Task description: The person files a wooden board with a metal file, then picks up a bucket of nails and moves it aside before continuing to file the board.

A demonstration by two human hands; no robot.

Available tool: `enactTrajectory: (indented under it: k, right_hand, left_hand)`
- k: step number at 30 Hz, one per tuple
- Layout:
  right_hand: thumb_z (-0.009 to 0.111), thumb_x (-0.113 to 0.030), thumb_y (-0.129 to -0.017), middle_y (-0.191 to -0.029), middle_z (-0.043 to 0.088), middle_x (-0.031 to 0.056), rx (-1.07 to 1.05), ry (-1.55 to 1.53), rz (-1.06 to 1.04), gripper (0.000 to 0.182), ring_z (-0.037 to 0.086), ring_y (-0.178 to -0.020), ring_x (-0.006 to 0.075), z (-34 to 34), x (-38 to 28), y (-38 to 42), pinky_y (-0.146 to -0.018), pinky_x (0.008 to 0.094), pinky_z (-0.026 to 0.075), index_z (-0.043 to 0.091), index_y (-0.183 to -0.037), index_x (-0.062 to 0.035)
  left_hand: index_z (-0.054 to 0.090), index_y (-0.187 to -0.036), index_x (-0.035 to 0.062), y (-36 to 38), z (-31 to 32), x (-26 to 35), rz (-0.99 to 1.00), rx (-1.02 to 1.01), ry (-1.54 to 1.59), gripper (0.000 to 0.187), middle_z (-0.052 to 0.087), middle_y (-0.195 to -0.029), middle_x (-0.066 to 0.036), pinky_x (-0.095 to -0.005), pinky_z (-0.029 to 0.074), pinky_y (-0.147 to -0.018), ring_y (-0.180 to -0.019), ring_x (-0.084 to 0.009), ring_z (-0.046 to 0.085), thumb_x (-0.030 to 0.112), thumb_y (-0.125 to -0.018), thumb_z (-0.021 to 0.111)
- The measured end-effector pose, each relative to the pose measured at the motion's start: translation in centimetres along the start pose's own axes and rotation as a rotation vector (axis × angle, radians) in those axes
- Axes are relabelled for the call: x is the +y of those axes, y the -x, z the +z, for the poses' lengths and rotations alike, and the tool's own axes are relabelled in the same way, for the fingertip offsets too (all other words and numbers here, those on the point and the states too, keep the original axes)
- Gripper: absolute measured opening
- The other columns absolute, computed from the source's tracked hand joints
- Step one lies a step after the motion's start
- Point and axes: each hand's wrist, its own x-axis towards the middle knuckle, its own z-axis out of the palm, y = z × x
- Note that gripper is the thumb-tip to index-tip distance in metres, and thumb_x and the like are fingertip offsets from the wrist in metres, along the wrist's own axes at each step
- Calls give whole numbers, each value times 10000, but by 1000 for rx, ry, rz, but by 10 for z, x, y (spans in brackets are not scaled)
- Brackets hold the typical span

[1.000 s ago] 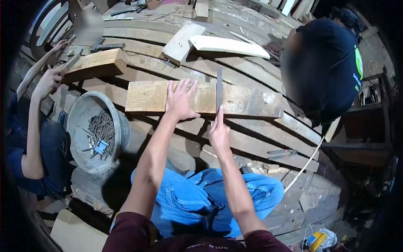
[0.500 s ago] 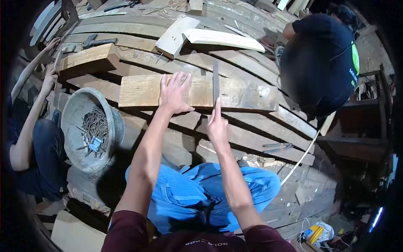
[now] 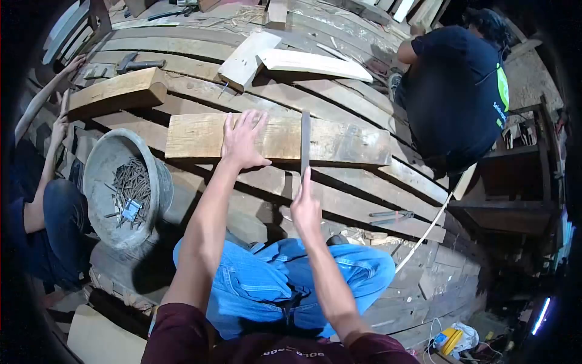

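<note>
A thick wooden beam lies crosswise in front of me on the slatted planks. My left hand rests on its left half, fingers spread, holding nothing. A flat, narrow metal tool, perhaps a file or saw blade, lies across the beam right of that hand. My right hand is closed round the tool's near end, index finger stretched along it, below the beam's near edge. The handle is hidden in my fist.
A bucket of nails stands at left beside a seated co-worker. Another co-worker crouches at right. Pliers, a hammer and pale boards lie around the beam.
My right hand has pulled back toward me, and the metal tool has slid nearer with it across the beam. My left hand stays on the beam. The whole view has shifted slightly.
</note>
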Motion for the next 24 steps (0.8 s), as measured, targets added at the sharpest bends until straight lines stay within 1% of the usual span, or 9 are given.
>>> enactTrajectory:
  k: [2,3,7,10,12,14,16,22,24]
  right_hand:
    - [464,-183,-994,-635,599,286,55,-55,-27,587,608,-540,439,4,17,27,-492,537,447,240,-1536,-206]
    - [462,-171,-994,-628,591,291,59,-57,-32,579,596,-525,447,4,16,27,-481,545,434,251,-1533,-193]
    - [480,-179,-986,-618,601,248,21,14,-16,600,616,-548,413,2,0,-21,-494,521,470,239,-1536,-165]
    - [469,-207,-996,-646,611,251,68,29,-61,579,626,-578,423,2,0,-44,-512,536,466,247,-1530,-189]
    - [465,-213,-997,-628,607,251,-2,21,15,583,625,-570,426,-5,1,-25,-510,541,468,240,-1534,-205]
    - [488,-206,-992,-611,596,252,58,31,-33,610,615,-540,414,-2,14,9,-487,533,456,225,-1542,-212]
    - [445,-205,-1010,-638,584,291,1,11,58,553,611,-581,452,-8,11,12,-516,546,446,257,-1530,-196]
    - [432,-234,-1013,-674,613,287,92,-2,7,520,624,-623,459,-10,6,-55,-574,551,475,293,-1511,-183]
    - [435,-223,-1011,-674,619,285,62,-8,-6,524,629,-628,459,-12,12,-46,-573,546,478,292,-1512,-172]
  left_hand:
    - [286,-1519,199,3,-2,1,-17,-37,-13,1201,358,-1499,-95,-564,108,-1180,-1438,-239,256,550,-521,855]
    - [282,-1522,197,1,-1,0,-11,-14,3,1232,361,-1494,-106,-567,119,-1175,-1431,-254,268,530,-491,870]
    - [286,-1521,189,3,1,2,-13,2,2,1264,369,-1485,-116,-568,126,-1171,-1422,-269,283,511,-456,885]
    - [267,-1528,208,2,-8,4,-27,-68,-32,1201,345,-1517,-97,-554,83,-1183,-1439,-236,258,576,-537,837]
    - [295,-1520,212,1,-6,2,-22,-60,-12,1182,354,-1509,-101,-553,84,-1183,-1436,-242,262,564,-534,842]
    - [316,-1511,211,3,-9,3,-20,-53,-4,1172,361,-1501,-103,-555,94,-1181,-1432,-245,269,553,-526,850]
    - [346,-1494,199,1,-6,0,-17,7,27,1164,376,-1485,-103,-561,116,-1177,-1424,-248,281,524,-505,867]
    - [343,-1492,182,3,-1,1,3,38,30,1184,407,-1461,-107,-563,125,-1175,-1416,-252,296,510,-486,874]
    - [341,-1494,187,2,-2,-1,2,6,42,1177,387,-1482,-102,-558,117,-1177,-1424,-245,286,521,-495,866]
